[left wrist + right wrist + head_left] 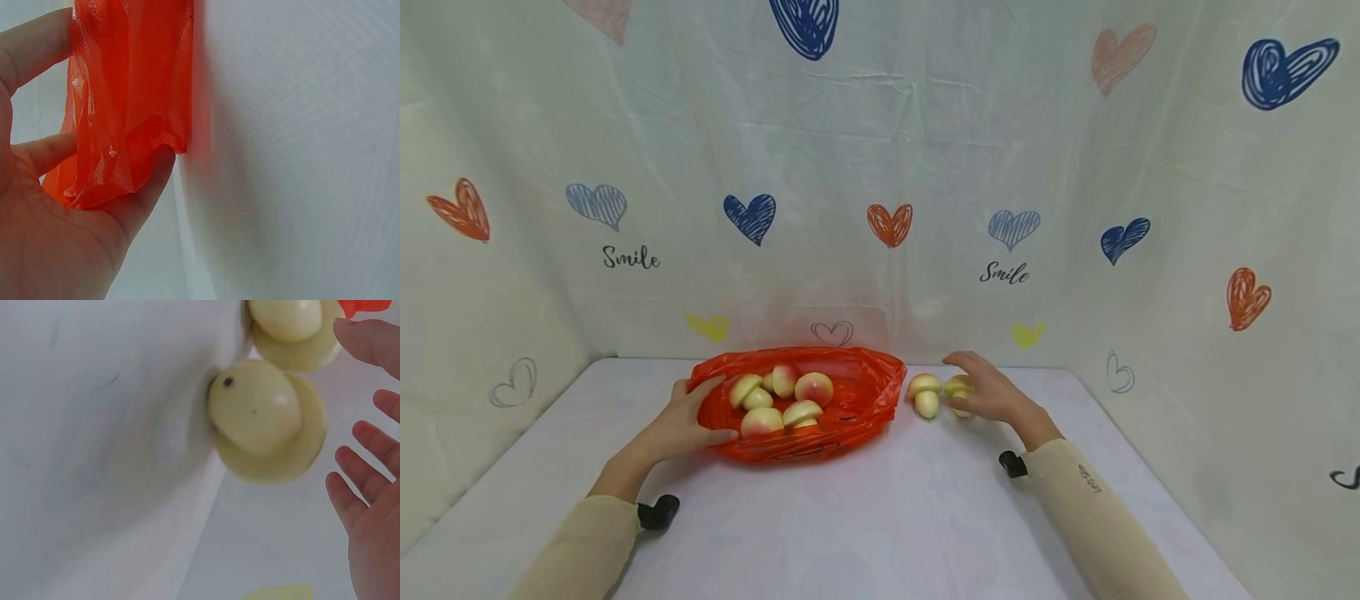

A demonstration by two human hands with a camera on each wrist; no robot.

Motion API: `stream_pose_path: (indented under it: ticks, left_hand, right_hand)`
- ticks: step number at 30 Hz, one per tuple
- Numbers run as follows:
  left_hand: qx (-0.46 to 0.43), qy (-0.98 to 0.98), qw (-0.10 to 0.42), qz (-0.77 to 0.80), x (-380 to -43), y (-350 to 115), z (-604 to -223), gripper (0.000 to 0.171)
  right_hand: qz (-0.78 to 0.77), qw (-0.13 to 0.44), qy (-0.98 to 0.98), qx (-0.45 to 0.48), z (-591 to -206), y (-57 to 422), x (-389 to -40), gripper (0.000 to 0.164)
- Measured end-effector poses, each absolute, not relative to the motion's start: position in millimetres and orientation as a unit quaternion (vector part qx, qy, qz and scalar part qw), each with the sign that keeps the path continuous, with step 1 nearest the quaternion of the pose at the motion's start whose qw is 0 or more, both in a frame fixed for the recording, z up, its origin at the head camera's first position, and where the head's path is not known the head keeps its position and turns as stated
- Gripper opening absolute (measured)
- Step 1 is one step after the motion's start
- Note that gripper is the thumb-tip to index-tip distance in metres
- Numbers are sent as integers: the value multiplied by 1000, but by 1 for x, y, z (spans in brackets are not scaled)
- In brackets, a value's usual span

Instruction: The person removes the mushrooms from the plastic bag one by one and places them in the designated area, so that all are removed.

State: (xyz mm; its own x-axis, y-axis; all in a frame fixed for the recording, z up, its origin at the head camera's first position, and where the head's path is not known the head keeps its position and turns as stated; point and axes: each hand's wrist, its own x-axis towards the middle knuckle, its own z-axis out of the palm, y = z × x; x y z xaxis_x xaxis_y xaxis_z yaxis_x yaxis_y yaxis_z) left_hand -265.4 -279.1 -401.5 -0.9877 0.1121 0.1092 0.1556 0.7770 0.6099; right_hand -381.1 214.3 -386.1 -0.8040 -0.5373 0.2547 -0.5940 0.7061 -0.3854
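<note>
A red plastic bag (pixel 865 421) lies with its mouth spread and several toy mushrooms (pixel 814 389) inside, cream with pinkish caps. My left hand (pixel 681 425) holds the bag's left end, thumb at the front and fingers behind; in the left wrist view the thumb (pixel 147 187) presses against the red plastic. Right of the bag stand two more toy mushrooms, one (pixel 927 395) closer to it and another (pixel 259 412) partly hidden by my right hand (pixel 992 393) in the head view. Spread fingers of that hand reach around this second mushroom without visibly touching it.
A white-covered table (pixel 850 533) bears everything. Behind it and at both sides hangs a white curtain (pixel 925 150) printed with hearts and "Smile". Each wrist carries a small black device, such as the left one (pixel 658 512).
</note>
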Motion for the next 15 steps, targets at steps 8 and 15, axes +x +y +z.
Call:
stream_pose_path:
  ticks: [8, 15]
  left_hand:
    - [-69, -943, 34, -323, -265, -280, -402, 97]
    - [-66, -944, 33, -322, -264, -278, -401, 96]
  right_hand:
    - [219, 67, -920, 319, -374, 190, -374, 65]
    - [214, 74, -919, 323, -369, 170, -373, 61]
